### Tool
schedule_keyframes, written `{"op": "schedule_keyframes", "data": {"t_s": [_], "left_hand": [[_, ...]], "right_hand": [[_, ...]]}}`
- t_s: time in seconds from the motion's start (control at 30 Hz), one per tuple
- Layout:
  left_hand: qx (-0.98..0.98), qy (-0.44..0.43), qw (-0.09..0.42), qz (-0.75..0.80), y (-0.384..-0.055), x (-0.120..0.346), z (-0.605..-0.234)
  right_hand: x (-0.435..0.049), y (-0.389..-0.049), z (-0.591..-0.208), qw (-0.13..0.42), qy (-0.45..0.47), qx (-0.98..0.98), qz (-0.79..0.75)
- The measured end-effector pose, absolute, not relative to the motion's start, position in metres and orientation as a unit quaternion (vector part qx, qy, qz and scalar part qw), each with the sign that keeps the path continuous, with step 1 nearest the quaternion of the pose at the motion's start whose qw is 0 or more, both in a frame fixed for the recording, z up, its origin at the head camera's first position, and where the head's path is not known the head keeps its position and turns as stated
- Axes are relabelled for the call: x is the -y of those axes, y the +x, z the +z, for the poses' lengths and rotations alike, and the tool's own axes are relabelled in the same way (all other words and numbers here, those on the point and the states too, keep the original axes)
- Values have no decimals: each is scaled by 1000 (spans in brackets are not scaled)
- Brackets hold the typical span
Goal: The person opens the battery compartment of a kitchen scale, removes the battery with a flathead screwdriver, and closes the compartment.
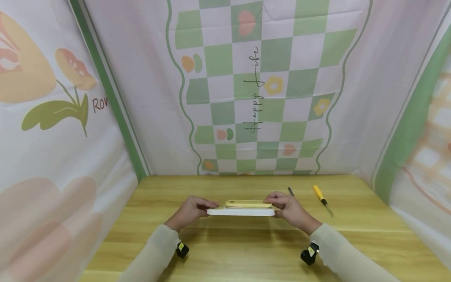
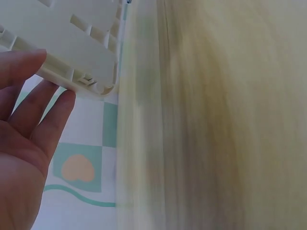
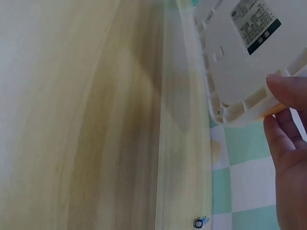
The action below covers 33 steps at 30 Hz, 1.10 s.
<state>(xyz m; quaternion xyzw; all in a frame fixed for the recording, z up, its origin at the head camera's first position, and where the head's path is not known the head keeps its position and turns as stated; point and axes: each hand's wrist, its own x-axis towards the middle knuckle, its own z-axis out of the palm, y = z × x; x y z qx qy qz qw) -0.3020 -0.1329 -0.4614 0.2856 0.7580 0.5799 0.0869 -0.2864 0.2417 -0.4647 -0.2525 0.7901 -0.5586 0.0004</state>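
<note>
A flat white plastic panel [image 1: 239,212], with a rounded yellow piece [image 1: 246,203] on its top, is held level above the table between both hands. My left hand [image 1: 192,211] grips its left end, and my right hand [image 1: 290,210] grips its right end, fingers near the yellow piece. The left wrist view shows the panel's ribbed underside [image 2: 72,38], with thumb and fingers pinching its edge. In the right wrist view a printed label [image 3: 254,24] is on the underside, and the right thumb presses the rim. Most of the panel's top is hidden by the low viewing angle.
On the wooden table [image 1: 239,254] a yellow-handled screwdriver [image 1: 318,194] lies to the right. A thin dark pen-like object [image 1: 290,191] is beyond the right hand. A checked green-and-white curtain [image 1: 246,78] hangs at the back, and printed cloth [image 1: 53,156] closes the left side.
</note>
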Motion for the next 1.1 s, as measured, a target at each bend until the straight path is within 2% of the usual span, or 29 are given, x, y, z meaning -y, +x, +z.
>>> {"op": "schedule_keyframes", "data": {"t_s": [0.37, 0.8, 0.93, 1.1], "left_hand": [[-788, 288, 55, 542, -305, 132, -465], [-803, 312, 89, 500, -305, 130, -468], [-811, 325, 83, 479, -305, 129, -470], [-821, 382, 55, 421, -306, 127, -470]], "right_hand": [[-238, -285, -469, -82, -330, -818, -465], [-241, -292, -481, -203, -418, -829, -311], [-243, -295, -487, -219, -449, -816, -291], [-246, -298, -488, -238, -490, -794, -270]]}}
